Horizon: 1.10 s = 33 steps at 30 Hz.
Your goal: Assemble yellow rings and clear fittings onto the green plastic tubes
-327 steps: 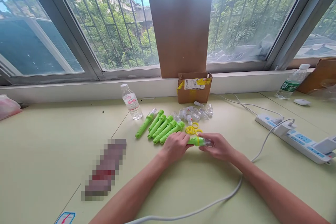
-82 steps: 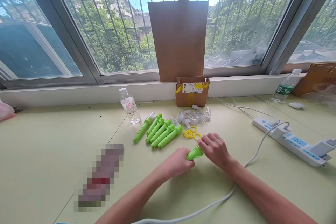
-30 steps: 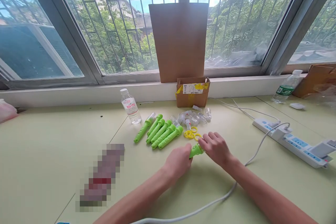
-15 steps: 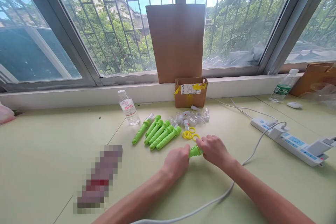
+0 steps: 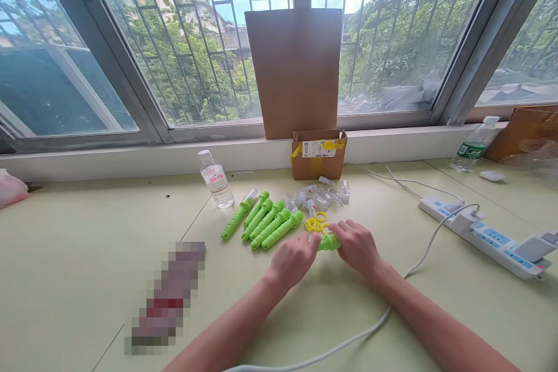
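Green tube [image 5: 328, 242] held between left hand [image 5: 293, 260]; right hand [image 5: 358, 246].

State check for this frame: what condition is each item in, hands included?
Left hand: closed on held green tube
Right hand: closed at its other end
Held green tube: partly hidden by fingers
Small carton: open-topped
Red-lettered bottle: standing, capped
Green-labelled bottle: standing, capped
Yellow rings: loose, bunched
Power strip: plugs inserted; power unclear
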Available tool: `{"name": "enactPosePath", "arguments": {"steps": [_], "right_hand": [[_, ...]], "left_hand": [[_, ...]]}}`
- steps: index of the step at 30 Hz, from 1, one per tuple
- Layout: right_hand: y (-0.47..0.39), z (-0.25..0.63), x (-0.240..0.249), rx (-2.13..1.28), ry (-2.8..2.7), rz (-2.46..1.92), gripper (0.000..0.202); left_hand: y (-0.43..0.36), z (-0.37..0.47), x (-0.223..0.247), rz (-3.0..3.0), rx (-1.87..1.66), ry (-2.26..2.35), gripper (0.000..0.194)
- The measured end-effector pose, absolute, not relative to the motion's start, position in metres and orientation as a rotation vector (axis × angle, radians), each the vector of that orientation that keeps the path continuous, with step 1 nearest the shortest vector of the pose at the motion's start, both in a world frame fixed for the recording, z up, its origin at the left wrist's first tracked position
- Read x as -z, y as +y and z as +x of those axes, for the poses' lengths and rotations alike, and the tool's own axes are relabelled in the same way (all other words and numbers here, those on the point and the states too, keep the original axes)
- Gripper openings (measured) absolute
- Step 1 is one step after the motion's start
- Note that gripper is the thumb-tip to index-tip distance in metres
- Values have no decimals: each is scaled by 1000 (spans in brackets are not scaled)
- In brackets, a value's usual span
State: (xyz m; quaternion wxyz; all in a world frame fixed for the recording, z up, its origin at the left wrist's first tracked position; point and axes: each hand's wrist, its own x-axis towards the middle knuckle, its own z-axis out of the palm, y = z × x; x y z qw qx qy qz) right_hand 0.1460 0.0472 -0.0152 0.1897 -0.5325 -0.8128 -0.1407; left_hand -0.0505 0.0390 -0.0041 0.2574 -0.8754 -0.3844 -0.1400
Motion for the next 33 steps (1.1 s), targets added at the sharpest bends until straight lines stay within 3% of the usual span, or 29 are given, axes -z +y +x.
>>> {"name": "enactPosePath", "arguments": {"steps": [6,12,16,21,33], "right_hand": [[51,151,17,378,-2012,-1380,49],[54,149,15,360,-1764,-1240,65],[55,151,19,256,-1767,-1318,64],[54,150,23,186,-1843,-1424,62],[53,148,29,118,-2054,-1494,52]], "left_hand": [[43,-56,-9,-2264,551,-777,13],[62,-75,-11,-2223,734,-923,13],[84,-102,-15,-2000,786,-1407,22],[102,-130,-19,-1819,560,-2005,29],[112,-146,-10,-1760,372,-2227,26]]}}
